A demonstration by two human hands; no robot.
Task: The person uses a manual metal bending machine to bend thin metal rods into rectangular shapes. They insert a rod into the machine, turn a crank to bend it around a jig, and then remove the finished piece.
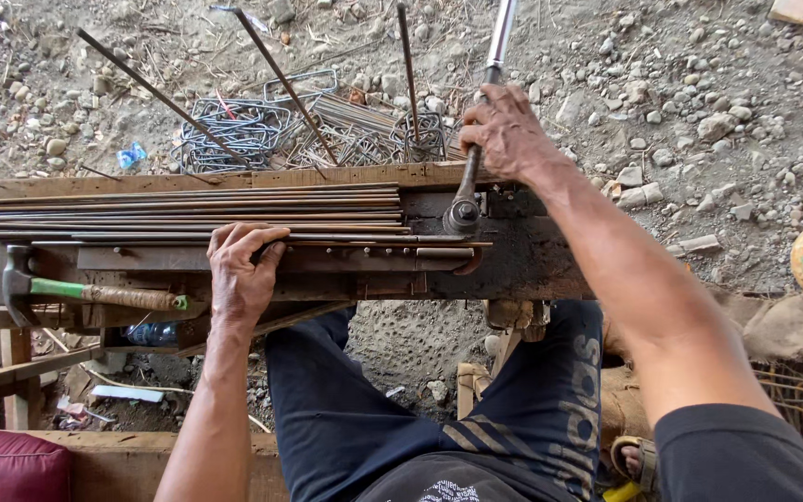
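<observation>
Rods of thin rusty steel lay bundled along the worn wooden table. The left hand pressed one rod flat, its grip closed over it; the right hand wrapped tight around the metal bending lever. A hammer lay nearby, bent stirrups heaped on gravel beyond.

The left hand lies palm down, knuckles up, its fingers curled forward and pressing downward, the bare forearm running straight back toward the body. The right hand, farther out than the left hand, is closed in a fist, its arm stretched forward, a dark sleeve at the shoulder.
</observation>
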